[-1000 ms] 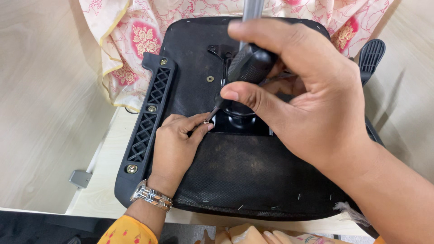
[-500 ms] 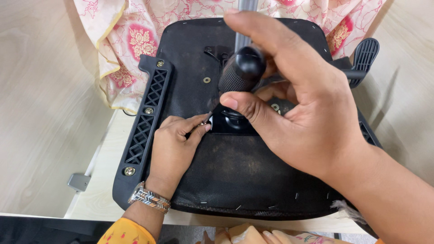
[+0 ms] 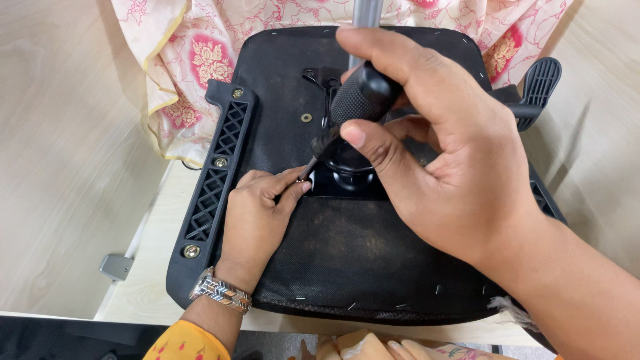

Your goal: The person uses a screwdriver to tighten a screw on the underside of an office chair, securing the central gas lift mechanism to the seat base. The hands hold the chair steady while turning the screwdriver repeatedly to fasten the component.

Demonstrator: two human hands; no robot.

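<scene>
An upturned black office chair seat lies on a pale table, its fabric underside facing up. My right hand grips the black handle of a screwdriver, whose shaft slants down to the left toward the seat's central metal plate. My left hand, with a metal watch at the wrist, rests on the seat and pinches something small at the screwdriver's tip; the item itself is hidden by the fingers. A grey metal column rises behind the handle.
A black plastic armrest bracket with brass bolts runs along the seat's left edge. Another black bracket sticks out at the upper right. A pink floral cloth lies under the far end. A grey clip sits by the table edge.
The screwdriver handle has tilted and shifted slightly in my right hand. My left fingers stay pinched at the tip, and the view has drifted a little.
</scene>
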